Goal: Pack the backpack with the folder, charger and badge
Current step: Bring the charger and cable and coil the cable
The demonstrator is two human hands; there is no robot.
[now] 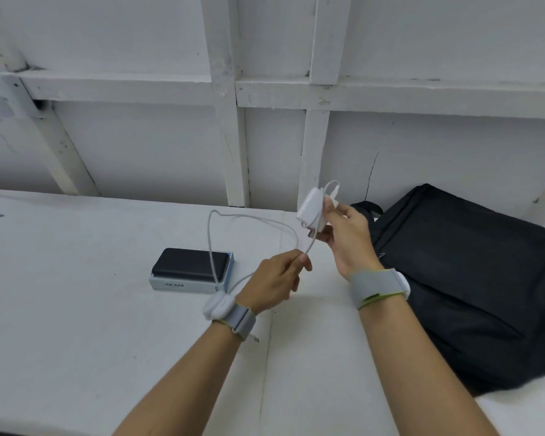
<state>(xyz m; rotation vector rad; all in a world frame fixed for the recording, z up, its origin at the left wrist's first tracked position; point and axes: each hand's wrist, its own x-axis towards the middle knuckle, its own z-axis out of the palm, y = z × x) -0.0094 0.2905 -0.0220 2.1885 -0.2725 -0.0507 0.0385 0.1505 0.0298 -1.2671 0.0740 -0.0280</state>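
Observation:
My right hand [346, 237] holds the white charger block [312, 207] up above the table, just left of the black backpack [472, 278]. The charger's white cable [249, 220] loops out to the left and comes back to my left hand [277, 280], which pinches it between thumb and fingers. The cable's loose end hangs down past my left wrist. The backpack lies flat on the table at the right, against the wall. I cannot see a folder or a badge.
A black slab [189, 264] lies on top of a small white and blue box [186, 284] left of my hands on the white table [76, 309]. A white panelled wall [170, 146] stands right behind the table.

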